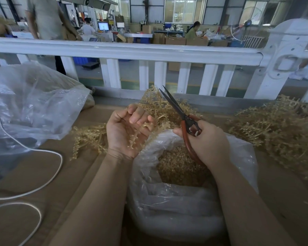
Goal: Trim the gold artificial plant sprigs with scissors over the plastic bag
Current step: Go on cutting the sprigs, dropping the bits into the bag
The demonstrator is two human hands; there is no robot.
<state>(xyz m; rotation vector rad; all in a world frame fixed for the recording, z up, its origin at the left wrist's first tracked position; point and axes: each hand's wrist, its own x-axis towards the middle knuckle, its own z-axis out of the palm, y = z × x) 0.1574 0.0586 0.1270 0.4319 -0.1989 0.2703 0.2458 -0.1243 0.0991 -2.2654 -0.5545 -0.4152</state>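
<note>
A white railing [124, 50] with short square balusters runs across the view, ending at a thick white post [281, 55] on the right. Beyond it lies a large workshop hall: a grey floor with a green strip [132, 84], stacked cardboard boxes [174, 40], blue crates [82, 60] and a lit monitor [103, 26] on a bench. Tall windows [185, 9] along the far wall let in daylight (the panes look hazy). A seated person [192, 31] works among the boxes; another person [44, 18] stands close behind the railing at left.
</note>
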